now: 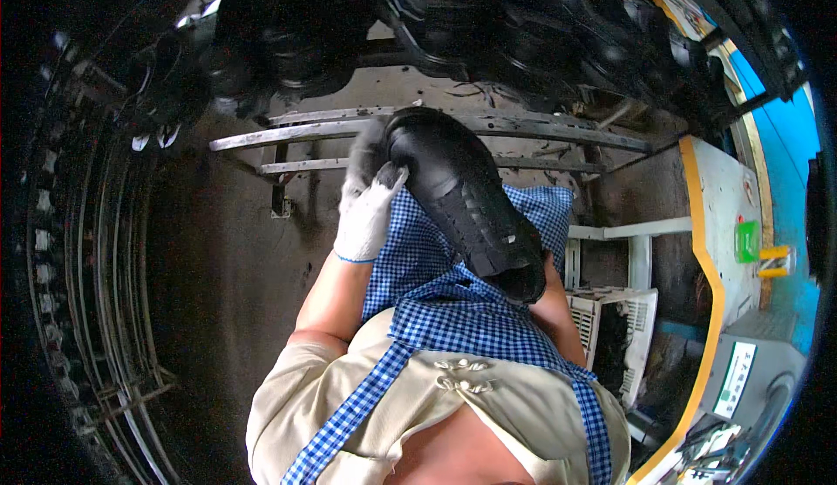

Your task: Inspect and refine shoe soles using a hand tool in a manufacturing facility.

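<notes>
A black lace-up boot (462, 197) is tilted in front of my apron, its toe pointing up and left and its opening down toward my right arm. My left hand (366, 210), in a white glove, is at the left side of the toe. Its fingers are partly smeared by motion and curled, with a small dark patch between thumb and fingers; whether that is a rag or a stain I cannot make out. My right hand (549, 274) grips the boot at its opening, mostly hidden behind the shaft.
Black boots (436, 14) hang or stand in a row across the far side. Below them runs a metal rail frame (305, 132). Metal racks (100, 250) line the left. On the right are a white machine panel with a yellow edge (706, 258) and a white slatted casing (641, 337).
</notes>
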### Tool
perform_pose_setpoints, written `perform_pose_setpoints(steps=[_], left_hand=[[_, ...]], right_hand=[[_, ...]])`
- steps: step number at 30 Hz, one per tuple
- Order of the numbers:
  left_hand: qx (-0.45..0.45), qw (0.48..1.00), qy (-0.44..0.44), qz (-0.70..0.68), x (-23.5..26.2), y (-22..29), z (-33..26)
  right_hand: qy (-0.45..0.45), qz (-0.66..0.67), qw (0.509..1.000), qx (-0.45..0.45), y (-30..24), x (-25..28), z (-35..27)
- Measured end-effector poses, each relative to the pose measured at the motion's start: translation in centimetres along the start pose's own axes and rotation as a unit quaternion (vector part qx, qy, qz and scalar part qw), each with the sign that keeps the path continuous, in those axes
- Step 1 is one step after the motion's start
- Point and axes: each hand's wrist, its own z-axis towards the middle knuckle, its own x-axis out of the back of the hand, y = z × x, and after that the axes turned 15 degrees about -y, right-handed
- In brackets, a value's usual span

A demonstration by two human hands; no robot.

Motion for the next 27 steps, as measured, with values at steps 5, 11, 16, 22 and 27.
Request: perform_pose_setpoints(steps=[5, 11, 16, 22, 27], left_hand=[[0.001, 0.986, -0.003, -0.169, -0.2, 0.1, 0.5], [-0.032, 0.986, -0.164, -0.028, -0.1, 2.2, 1.1], [-0.010, 0.972, -0.236, 0.008, -0.8, 2.1, 1.1], [-0.015, 0.968, -0.249, 0.035, -1.2, 2.7, 1.2], [-0.053, 0.962, -0.259, 0.066, -1.4, 2.4, 1.3]], right_hand=[[-0.027, 0.234, 0.970, 0.065, 6.0, 1.5, 5.4], [0.115, -0.073, 0.952, 0.274, -3.5, 2.6, 6.8], [0.039, -0.276, 0.871, 0.405, -12.9, 1.8, 2.9], [0.050, -0.356, 0.803, 0.475, -14.4, 1.8, 2.8], [0.025, -0.440, 0.790, 0.427, -14.4, 2.2, 1.1]])
